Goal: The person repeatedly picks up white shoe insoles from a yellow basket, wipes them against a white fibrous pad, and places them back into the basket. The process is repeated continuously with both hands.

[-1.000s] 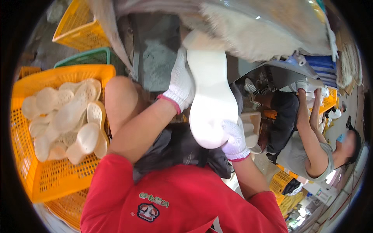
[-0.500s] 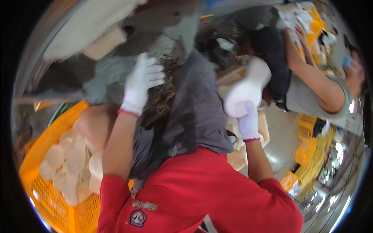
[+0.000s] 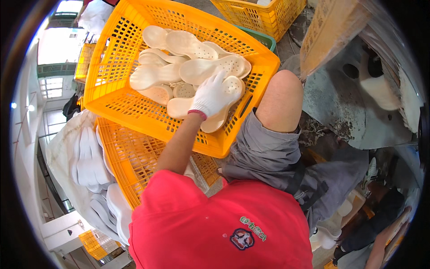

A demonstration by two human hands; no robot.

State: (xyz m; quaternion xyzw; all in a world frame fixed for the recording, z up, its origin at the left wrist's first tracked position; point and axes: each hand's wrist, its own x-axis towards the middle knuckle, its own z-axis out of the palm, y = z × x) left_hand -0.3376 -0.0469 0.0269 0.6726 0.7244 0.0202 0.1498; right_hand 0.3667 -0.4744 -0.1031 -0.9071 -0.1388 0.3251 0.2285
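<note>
My left hand (image 3: 209,96), in a white knit glove with a red cuff, is down in a tilted yellow plastic crate (image 3: 148,122). Its fingers close over the middle of a cream shoe sole (image 3: 234,85) whose wide end is dotted with small holes; the glove hides part of the grip. Against that piece lies another sole (image 3: 216,124), close to the crate's near wall. More such soles (image 3: 190,42) are heaped loosely beyond my fingers. Out of the picture is my right hand.
Left of me a second yellow crate (image 3: 127,152) stands beside a pale sack (image 3: 62,139) of white soles (image 3: 89,161). Grey machinery (image 3: 338,103) and a cardboard piece (image 3: 329,33) are at right. Another yellow crate (image 3: 268,15) stands at the back. A person's arm (image 3: 387,240) shows lower right.
My view has swung left to the crate. My left hand, open over the machine before, is now among the soles. The right hand, which held a white sole, has left the picture.
</note>
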